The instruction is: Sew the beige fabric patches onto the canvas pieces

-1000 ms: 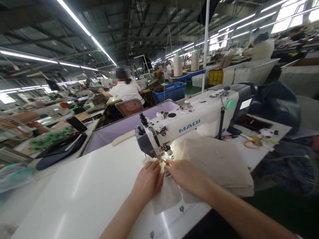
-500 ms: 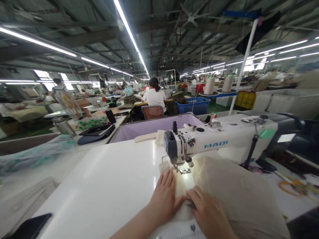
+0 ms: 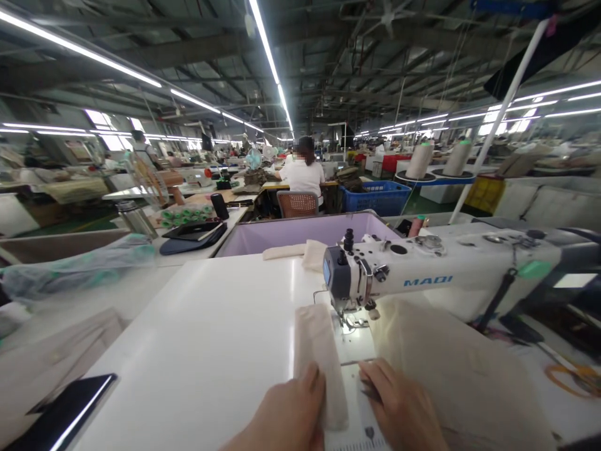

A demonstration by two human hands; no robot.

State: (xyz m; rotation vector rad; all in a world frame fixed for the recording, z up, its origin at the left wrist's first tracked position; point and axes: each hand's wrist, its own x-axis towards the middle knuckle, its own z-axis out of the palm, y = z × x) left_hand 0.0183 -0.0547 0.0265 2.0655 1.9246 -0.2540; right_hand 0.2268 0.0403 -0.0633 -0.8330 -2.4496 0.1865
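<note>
A narrow beige fabric strip point(image 3: 320, 351) lies left of the sewing machine's needle area, apart from the presser foot point(image 3: 355, 323). My left hand point(image 3: 293, 404) is closed on its left edge, thumb and fingers pinched together. Just right of the strip, my right hand point(image 3: 399, 401) curls over the machine bed, closed round a small dark metal tool point(image 3: 370, 393) whose tip peeks out under the fingers; most of it is hidden. The white sewing machine point(image 3: 422, 269) has its lamp lit. Beside my right hand, a large beige fabric piece point(image 3: 451, 363) spreads under the machine arm.
Another folded beige piece point(image 3: 312, 255) rests at the table's back edge, before a lilac bin point(image 3: 300, 232). A dark phone point(image 3: 70, 410) is at the lower left. Thread cones point(image 3: 419, 161) stand behind the machine. A co-worker point(image 3: 305, 172) sits ahead, facing away.
The strip has come away from the presser foot to the left and toward me. My left hand has gone from lying flat near the foot to pinching the strip. The view has turned slightly left.
</note>
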